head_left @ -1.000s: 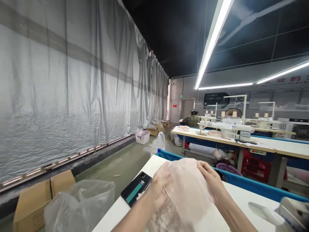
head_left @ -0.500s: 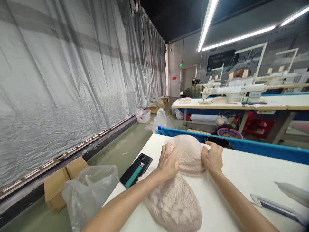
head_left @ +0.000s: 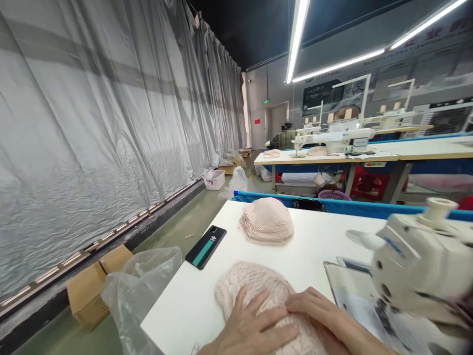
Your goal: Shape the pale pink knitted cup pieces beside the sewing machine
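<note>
My left hand [head_left: 251, 328] lies flat with fingers spread on a pale pink lace piece [head_left: 247, 283] at the near edge of the white table [head_left: 318, 246]. Beside it, my right hand [head_left: 325, 318] rests with fingers stretched out over the same piece. A second pink lace pile [head_left: 267, 222] sits farther back on the table, apart from both hands. A black and teal phone [head_left: 205, 240] lies at the table's left edge.
A white sewing machine [head_left: 417, 256] stands at the right on the table. A clear plastic bag [head_left: 142, 286] and cardboard boxes [head_left: 92, 283] sit on the floor at the left. Grey curtain covers the left wall. A person sits at distant sewing tables [head_left: 325, 158].
Both hands let go of the far lace pile and drew back onto the nearer lace piece. The view turned right and down, and the sewing machine came into view.
</note>
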